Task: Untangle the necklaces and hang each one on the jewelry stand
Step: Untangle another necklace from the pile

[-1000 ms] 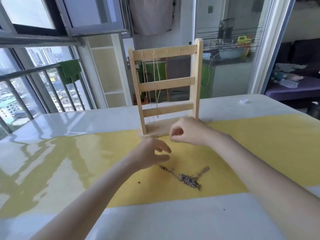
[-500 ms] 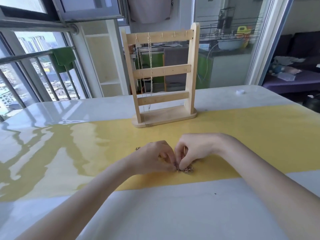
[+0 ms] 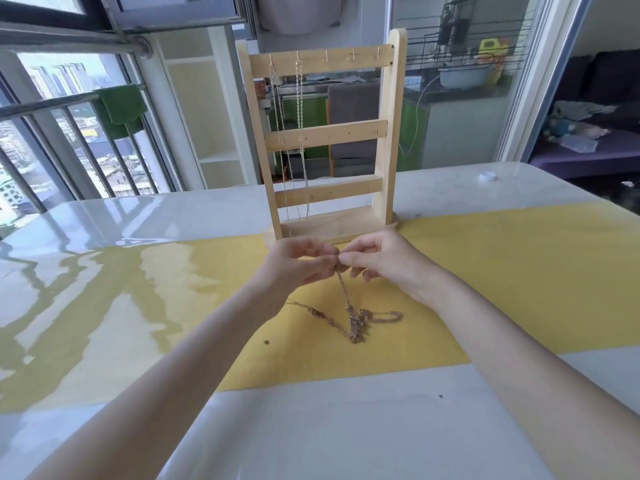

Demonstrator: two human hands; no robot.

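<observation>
A wooden jewelry stand (image 3: pixel 389 133) stands upright at the far side of the yellow mat (image 3: pixel 502 278). Two thin chains (image 3: pixel 301 109) hang from hooks at the left of its top bar. My left hand (image 3: pixel 298 268) and my right hand (image 3: pixel 381 261) meet fingertip to fingertip just in front of the stand's base, both pinching the upper end of a chain. That chain runs down to a tangled clump of necklaces (image 3: pixel 356 323) lying on the mat, with loose strands spreading left and right.
A glossy white table (image 3: pixel 311 427) carries the mat. A small white cap (image 3: pixel 487 176) lies at the far right of the table. A tiny dark bit (image 3: pixel 266 342) sits on the mat left of the tangle. Window railing and shelving stand behind.
Both hands went down to the tangle, took hold of a chain end and lifted it toward the stand's base. The chain is now drawn up taut from the clump.
</observation>
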